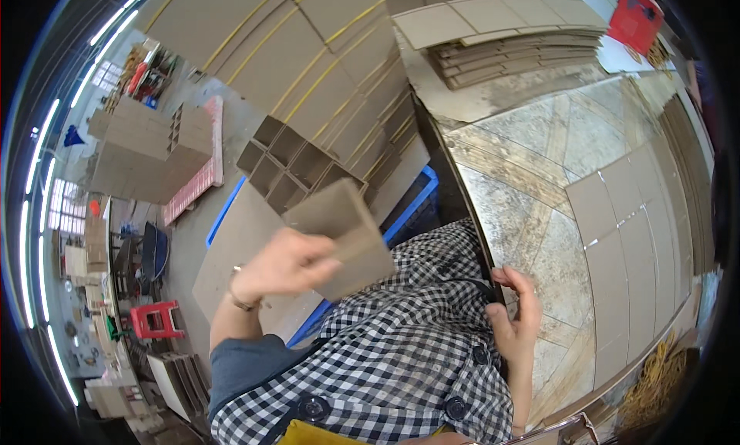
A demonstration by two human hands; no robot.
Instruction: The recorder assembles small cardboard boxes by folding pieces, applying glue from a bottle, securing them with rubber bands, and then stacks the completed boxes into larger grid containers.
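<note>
1. Beside the left hand (285, 268) is a brown, square-sided cardboard box (362, 248), touching or nearly touching its curled fingers; blur hides whether they grip it.
2. Just beyond that box, a cluster of brown cardboard cells (299, 161) shows square open mouths; the visible interiors are shadowed.
3. Below and around the left hand runs the rim of a blue plastic crate (428, 184); a broad, flat brown cardboard sheet (223, 271) lies across its left part.
4. At the near edge of the stained, pale tabletop (528, 221), the right hand (518, 310) is loosely curved, thumb and fingers apart with nothing between them.
5. To the right of that hand, flat brown cardboard panels (636, 252) lie on the tabletop.
6. Well beyond the left hand, brown cardboard boxes (135, 160) stand stacked on a red pallet (196, 184).
</note>
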